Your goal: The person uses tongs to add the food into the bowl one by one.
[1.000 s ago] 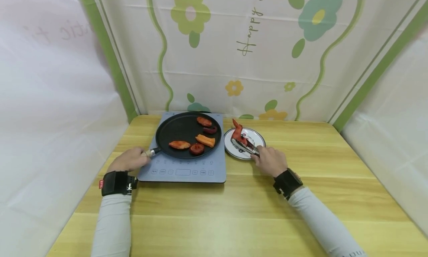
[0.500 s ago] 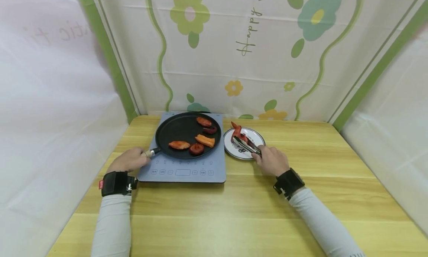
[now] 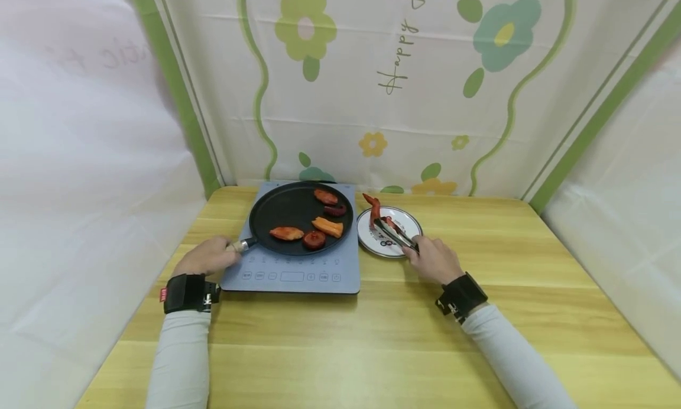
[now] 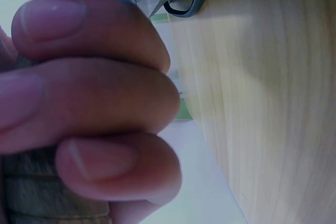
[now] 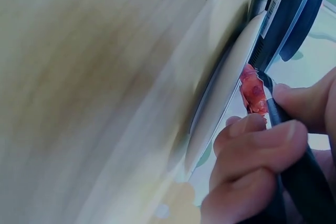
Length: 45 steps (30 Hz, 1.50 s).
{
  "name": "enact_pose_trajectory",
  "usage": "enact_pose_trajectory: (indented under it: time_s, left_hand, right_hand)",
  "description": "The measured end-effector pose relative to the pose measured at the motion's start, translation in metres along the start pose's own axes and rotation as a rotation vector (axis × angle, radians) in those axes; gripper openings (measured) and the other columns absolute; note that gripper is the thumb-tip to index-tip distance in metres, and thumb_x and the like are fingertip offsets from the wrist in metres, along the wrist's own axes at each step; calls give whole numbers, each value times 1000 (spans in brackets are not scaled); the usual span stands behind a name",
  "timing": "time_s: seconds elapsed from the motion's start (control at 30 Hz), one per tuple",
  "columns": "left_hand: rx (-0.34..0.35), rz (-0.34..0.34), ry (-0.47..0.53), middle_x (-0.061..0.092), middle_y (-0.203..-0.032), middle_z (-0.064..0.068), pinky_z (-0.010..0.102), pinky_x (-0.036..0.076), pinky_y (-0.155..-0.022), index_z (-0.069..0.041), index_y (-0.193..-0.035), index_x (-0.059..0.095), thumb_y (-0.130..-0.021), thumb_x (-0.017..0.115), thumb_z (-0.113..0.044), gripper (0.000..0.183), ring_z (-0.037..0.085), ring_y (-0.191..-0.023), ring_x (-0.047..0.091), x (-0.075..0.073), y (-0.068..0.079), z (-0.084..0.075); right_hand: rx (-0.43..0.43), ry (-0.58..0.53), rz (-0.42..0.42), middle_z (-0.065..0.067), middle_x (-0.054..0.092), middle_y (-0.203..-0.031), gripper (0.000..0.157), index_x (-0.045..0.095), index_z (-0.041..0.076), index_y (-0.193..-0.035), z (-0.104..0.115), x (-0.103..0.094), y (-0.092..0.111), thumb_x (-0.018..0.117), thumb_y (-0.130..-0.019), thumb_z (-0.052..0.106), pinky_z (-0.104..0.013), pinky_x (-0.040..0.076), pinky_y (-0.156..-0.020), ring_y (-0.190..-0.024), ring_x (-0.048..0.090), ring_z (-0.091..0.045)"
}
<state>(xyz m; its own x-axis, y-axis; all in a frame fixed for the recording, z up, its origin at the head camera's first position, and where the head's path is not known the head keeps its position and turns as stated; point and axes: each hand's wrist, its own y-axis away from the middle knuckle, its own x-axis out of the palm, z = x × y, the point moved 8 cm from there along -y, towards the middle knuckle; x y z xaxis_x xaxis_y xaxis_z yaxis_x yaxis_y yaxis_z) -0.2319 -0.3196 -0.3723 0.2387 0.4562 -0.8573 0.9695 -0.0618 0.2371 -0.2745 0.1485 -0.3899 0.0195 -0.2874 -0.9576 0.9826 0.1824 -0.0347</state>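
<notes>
My left hand (image 3: 204,257) grips the wooden handle (image 3: 234,246) of a black frying pan (image 3: 276,211), its fingers (image 4: 100,95) curled round the handle in the left wrist view. My right hand (image 3: 437,261) holds metal tongs (image 3: 398,237) with dark grips (image 5: 304,182). The tongs' tips are at a reddish chicken wing (image 3: 375,211) on a white plate (image 3: 408,218); its pointed end sticks up over the plate's far left rim. Another dark red piece (image 3: 392,223) lies beside the tongs, partly hidden. Whether the tips pinch the wing is unclear.
The pan sits on a grey induction cooker (image 3: 292,282) with touch buttons. In it lie several food pieces, including an orange strip (image 3: 327,226) and a round red slice (image 3: 314,239). A wooden table (image 3: 319,350) carries everything, with a patterned cloth (image 3: 330,101) behind.
The chicken wing's pointed end has shifted slightly left, towards the pan. The right hand and tongs have moved a little right. My left hand keeps its grip on the pan handle.
</notes>
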Motion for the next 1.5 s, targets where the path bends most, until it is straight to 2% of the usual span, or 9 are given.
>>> enact_pose_trajectory:
  time_s: [0.4, 0.57, 0.73, 0.97, 1.1, 1.23, 1.5]
  left_hand:
    - [7, -2, -6, 46, -73, 3, 30, 33, -58, -9, -77, 48, -80, 54, -24, 16, 20, -67, 46, 0, -2, -1]
    - [0, 5, -8, 48, -76, 4, 31, 34, -59, -8, -81, 51, -81, 52, -25, 17, 21, -69, 48, -1, -1, -2]
    - [1, 3, -17, 50, -78, 5, 31, 34, -60, -8, -82, 52, -82, 51, -26, 18, 21, -71, 48, -1, -2, -3]
    - [-6, 3, -17, 49, -78, 5, 31, 34, -60, -8, -83, 52, -83, 51, -26, 18, 21, -71, 48, 0, -2, -2]
    - [-3, 3, -15, 50, -78, 5, 31, 34, -60, -8, -83, 52, -83, 51, -27, 19, 21, -71, 48, 0, -2, -2]
    - [1, 4, -21, 49, -77, 4, 31, 34, -60, -8, -83, 52, -83, 52, -27, 19, 21, -71, 48, 0, -1, -3]
    - [13, -2, -27, 50, -77, 4, 31, 34, -59, -7, -83, 52, -82, 53, -26, 19, 20, -70, 48, 0, -2, -4]
  right_hand:
    - [0, -77, 19, -7, 55, -74, 33, 59, 15, -105, -6, 1, 4, 48, -97, 45, -33, 38, -49, -59, 50, -20]
    - [-9, -80, 14, -10, 63, -88, 41, 58, 13, -121, -4, -4, 5, 49, -97, 45, -32, 39, -52, -65, 54, -20]
    - [-19, -75, 3, -15, 67, -102, 47, 55, 12, -128, -3, -8, 5, 49, -97, 45, -33, 44, -56, -72, 59, -23]
    - [-25, -60, -10, -24, 64, -120, 54, 50, 9, -137, -3, -13, 6, 47, -97, 46, -47, 52, -70, -93, 65, -34]
    - [-20, -69, -20, -20, 66, -113, 51, 52, 11, -135, -3, -18, 6, 48, -97, 45, -42, 50, -65, -88, 64, -31]
    - [-5, -99, -10, -14, 65, -97, 50, 53, 13, -134, -3, -20, 6, 48, -97, 47, -33, 41, -53, -71, 58, -24]
    - [-8, -138, -1, -9, 57, -77, 52, 52, 12, -135, -2, -24, 5, 48, -97, 47, -32, 37, -47, -56, 48, -18]
